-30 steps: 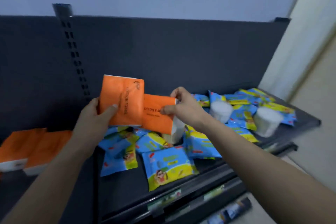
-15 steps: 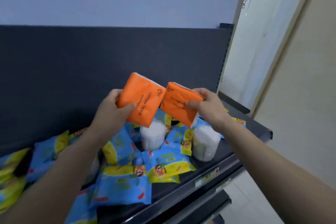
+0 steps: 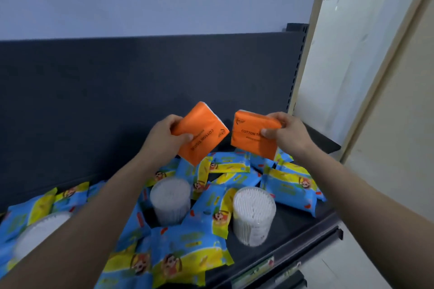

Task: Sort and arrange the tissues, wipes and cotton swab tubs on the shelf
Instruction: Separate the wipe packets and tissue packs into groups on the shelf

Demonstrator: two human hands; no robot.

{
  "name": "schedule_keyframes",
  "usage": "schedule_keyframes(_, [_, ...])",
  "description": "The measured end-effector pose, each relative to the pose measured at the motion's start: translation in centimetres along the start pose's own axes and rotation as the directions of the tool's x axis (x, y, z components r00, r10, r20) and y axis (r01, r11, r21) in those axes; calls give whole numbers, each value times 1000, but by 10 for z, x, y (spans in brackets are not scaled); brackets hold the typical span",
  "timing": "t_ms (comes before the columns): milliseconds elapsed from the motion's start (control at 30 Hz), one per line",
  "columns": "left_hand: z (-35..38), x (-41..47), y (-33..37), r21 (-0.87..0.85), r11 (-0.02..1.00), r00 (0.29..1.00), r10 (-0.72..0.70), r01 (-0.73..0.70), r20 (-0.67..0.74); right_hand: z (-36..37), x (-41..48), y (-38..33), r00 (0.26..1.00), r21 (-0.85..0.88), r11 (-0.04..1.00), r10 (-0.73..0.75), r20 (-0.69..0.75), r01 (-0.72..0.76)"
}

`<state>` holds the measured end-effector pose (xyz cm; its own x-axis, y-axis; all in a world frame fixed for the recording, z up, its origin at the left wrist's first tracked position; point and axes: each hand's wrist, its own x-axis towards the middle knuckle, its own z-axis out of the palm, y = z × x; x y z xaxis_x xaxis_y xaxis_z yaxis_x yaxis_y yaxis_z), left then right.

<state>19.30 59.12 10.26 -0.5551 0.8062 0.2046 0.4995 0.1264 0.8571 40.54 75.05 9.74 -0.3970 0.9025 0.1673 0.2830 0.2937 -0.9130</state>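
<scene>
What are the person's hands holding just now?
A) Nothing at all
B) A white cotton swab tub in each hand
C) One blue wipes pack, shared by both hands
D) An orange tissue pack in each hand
D: the left hand grips one orange tissue pack and the right hand grips a second orange tissue pack, both held up above the blue wipes packs and the cotton swab tubs.

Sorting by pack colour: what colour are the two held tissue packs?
Orange, both the left pack and the right pack; head view.

two orange tissue packs [image 3: 202, 134] aloft, tilted
</scene>
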Motion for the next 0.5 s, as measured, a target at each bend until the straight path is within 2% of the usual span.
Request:
schedule_keyframes(133, [20,22,-2,44,999,1000,7,-8,23,-15,27,15,1000,-17,1000,-11,7,11])
schedule_keyframes(233, [33,37,-3,112,994,1000,8,-8,3,-19,55,27,998,-91,995,-47,37,50])
schedule_keyframes(367, [56,56,-7,138,990,1000,-10,12,-13,-20,89,44,987,-170,979,-93,133,115])
schedule_keyframes(500, [89,72,-12,292,952,996,-80,91,-47,-27,129,72,961,-255,944,-154,228,212])
